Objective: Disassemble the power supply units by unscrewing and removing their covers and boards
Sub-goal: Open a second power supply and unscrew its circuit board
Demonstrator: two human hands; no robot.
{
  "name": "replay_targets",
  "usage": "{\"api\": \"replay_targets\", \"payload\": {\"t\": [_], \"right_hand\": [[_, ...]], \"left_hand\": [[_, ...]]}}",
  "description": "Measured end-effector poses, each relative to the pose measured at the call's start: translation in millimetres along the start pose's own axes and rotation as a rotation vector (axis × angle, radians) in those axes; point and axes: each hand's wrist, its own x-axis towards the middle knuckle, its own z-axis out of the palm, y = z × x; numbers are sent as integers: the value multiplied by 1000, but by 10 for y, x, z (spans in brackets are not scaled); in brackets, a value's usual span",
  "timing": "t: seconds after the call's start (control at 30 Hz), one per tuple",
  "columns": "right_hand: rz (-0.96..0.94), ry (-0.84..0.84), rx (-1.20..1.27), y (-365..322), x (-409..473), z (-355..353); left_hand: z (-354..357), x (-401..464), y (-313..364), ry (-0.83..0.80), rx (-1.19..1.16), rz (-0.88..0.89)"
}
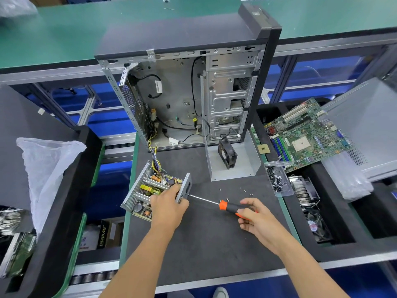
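An open power supply unit (pixel 148 190) lies on the dark mat with its cover off, its board and coils exposed. Coloured wires (pixel 155 160) run from it into the computer case. My left hand (pixel 168 206) grips the unit's right end plate (pixel 184 187), fingers curled over its edge. My right hand (pixel 255 216) holds the orange and black handle of a screwdriver (pixel 225 205). The screwdriver's tip meets the outer face of that end plate. A grey metal cover (pixel 233 162) stands behind on the mat.
An open computer case (pixel 193 93) stands upright at the back of the mat. A black fan (pixel 227 152) leans inside the grey cover. Loose screws (pixel 236 192) dot the mat. A clear screw box (pixel 277 178), a motherboard (pixel 305 136) and black bins sit right; a plastic bag (pixel 47 175) left.
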Motion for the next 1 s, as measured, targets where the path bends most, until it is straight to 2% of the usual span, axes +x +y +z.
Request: {"api": "replay_targets", "payload": {"t": [0.1,0.2,0.3,0.43,0.53,0.67,0.73,0.83,0.9,0.97,1.0], "right_hand": [[96,0,64,-34,-51,56],[262,31,-150,-74,-74,91],[184,80,-188,-30,-38,78],[47,104,125,5,15,47],[53,70,256,-17,6,34],[239,96,-32,-104,-51,81],[203,110,-127,-91,-41,72],[92,92,60,-46,-21,59],[115,67,190,-56,-38,56],[193,39,171,-81,-82,74],[243,39,83,-95,-93,81]], "left_hand": [[12,-1,-8,12,-14,-16],[12,-2,-16,6,16,-10],[9,4,-11,5,12,-18],[-5,-10,1,10,10,-30],[2,-13,-5,5,18,-26],[-19,-6,6,-10,25,-15],[-15,-7,5,-4,33,-11],[-10,-6,1,-3,29,-15],[-15,-6,3,-9,33,-11],[-10,-6,-4,-5,30,-5],[-5,-6,-9,-1,21,-9]]}}
